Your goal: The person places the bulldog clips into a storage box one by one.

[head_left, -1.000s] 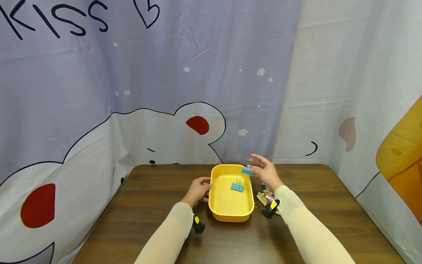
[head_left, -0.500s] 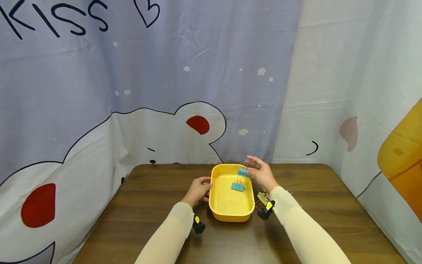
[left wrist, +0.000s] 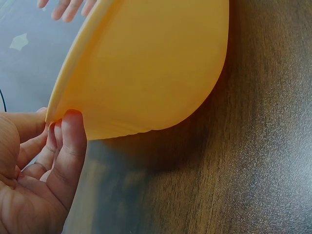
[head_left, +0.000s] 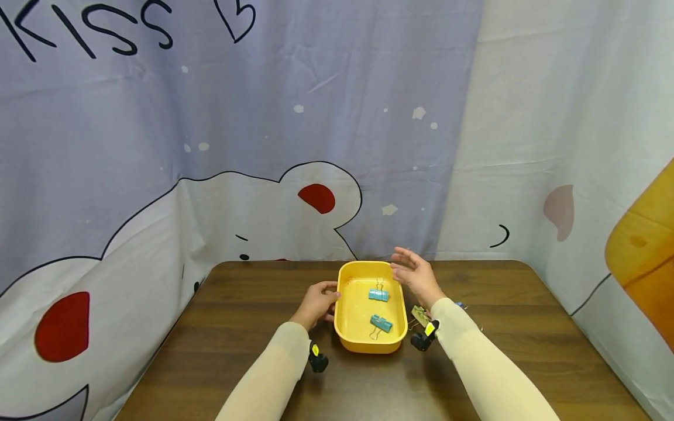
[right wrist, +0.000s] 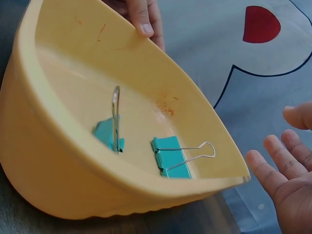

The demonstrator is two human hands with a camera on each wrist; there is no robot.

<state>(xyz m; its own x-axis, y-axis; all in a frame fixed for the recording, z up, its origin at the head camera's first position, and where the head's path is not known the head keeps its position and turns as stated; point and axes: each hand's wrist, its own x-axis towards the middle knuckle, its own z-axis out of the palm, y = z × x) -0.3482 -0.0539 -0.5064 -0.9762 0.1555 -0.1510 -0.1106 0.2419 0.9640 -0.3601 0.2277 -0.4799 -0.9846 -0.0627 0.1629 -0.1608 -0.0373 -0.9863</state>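
Tray (head_left: pixel 354 318) reachable frm above; walls (right wrist: pixel 53 161) blk sides.

The tray (head_left: pixel 371 347) in the left hand's (head_left: pixel 317 302) grip was smooth, satin plastic. Binder clips (right wrist: pixel 173 160), right of the grip, showed glossy metal and shiny wire handles (right wrist: pixel 115 117). The tabletop (head_left: pixel 237 351) below appeared wood-grained, softly glossy; the backdrop (head_left: pixel 326 88) behind, matt cloth.

Head view looks down; close wrist views share the tub (head_left: pixel 370 348).

The rounded plastic tray (head_left: pixel 367 347) is yellow, flecked reddish inside; two metal binder clips (right wrist: pixel 171 158) are teal; the flat wooden tabletop (head_left: pixel 247 327) is brown-grained.
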